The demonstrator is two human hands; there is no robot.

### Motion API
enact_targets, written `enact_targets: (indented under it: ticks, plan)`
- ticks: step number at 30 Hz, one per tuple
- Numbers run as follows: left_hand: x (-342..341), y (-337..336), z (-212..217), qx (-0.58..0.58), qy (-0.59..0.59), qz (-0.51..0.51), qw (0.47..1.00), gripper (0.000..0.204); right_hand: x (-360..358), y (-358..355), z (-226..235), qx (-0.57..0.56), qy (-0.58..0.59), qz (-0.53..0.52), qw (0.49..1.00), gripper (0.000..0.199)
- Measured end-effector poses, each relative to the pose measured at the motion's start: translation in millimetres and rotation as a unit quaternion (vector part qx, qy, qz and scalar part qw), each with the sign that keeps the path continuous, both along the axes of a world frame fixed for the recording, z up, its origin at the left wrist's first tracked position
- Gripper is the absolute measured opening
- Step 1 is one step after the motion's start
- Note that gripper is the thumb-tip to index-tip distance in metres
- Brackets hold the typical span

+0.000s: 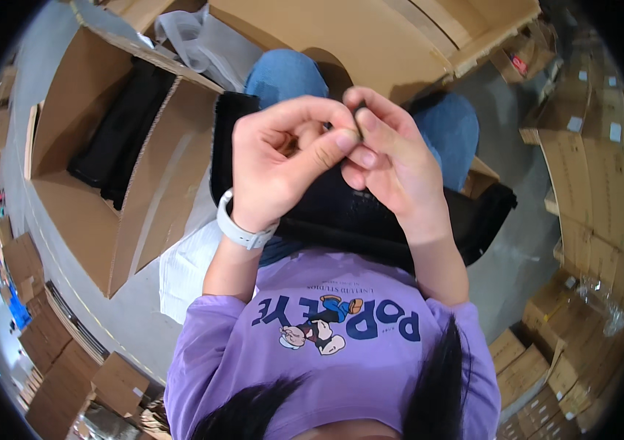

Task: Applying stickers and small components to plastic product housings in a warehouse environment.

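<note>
A flat black fabric bag (pixel 341 213) lies across my lap, on my blue jeans (pixel 286 73). My left hand (pixel 282 161), with a white watch (pixel 242 231) on its wrist, is curled above the bag. Its thumb and fingers pinch a small dark piece (pixel 359 114). My right hand (pixel 392 161) meets it from the right and pinches the same small piece between thumb and forefinger. I cannot tell whether the piece is attached to the bag. The hands hide the bag's middle.
An open cardboard box (pixel 85 213) with black bags (pixel 121 132) inside stands at my left. Large cardboard sheets (pixel 348 37) and white plastic bags (pixel 194 40) lie ahead. A white sheet (pixel 183 268) lies by my left side. Stacked cardboard boxes (pixel 590 147) line the right.
</note>
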State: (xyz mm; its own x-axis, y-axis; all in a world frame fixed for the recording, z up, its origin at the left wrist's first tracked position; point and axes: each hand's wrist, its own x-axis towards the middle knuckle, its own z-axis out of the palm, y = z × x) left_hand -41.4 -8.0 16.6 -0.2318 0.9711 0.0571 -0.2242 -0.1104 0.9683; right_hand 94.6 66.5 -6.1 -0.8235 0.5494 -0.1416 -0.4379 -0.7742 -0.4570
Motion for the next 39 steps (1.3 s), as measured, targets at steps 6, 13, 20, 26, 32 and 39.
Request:
enact_targets:
  ticks: [6, 13, 20, 26, 32, 39]
  plan:
    - [5.1, -1.9, -5.9, -0.001, 0.125, 0.104, 0.987, 0.008, -7.7, 0.4, -1.8, 0.05, -0.051, -0.04, 0.997, 0.022]
    - [8.2, -0.8, -13.3, 0.02, 0.209, 0.14, 0.968, 0.012, -9.1, -0.7, -4.0, 0.123, -0.08, -0.083, 0.986, 0.022]
    - [6.5, -1.0, -10.3, -0.007, 0.02, 0.053, 0.998, 0.014, -2.8, 0.7, -0.9, 0.06, -0.063, -0.07, 0.994, 0.02]
    - [2.9, -0.3, -16.3, -0.022, 0.057, 0.066, 0.996, 0.013, -4.1, 1.9, -3.4, 0.056, -0.074, -0.065, 0.994, 0.02]
    - [2.9, 1.0, -10.8, -0.025, 0.037, 0.056, 0.997, 0.014, -5.1, 3.6, -3.0, 0.058, -0.08, -0.075, 0.992, 0.019]
    - [3.1, 1.7, -11.7, -0.019, 0.018, 0.05, 0.998, 0.009, -6.6, 1.9, -4.6, 0.09, -0.111, -0.093, 0.985, 0.02]
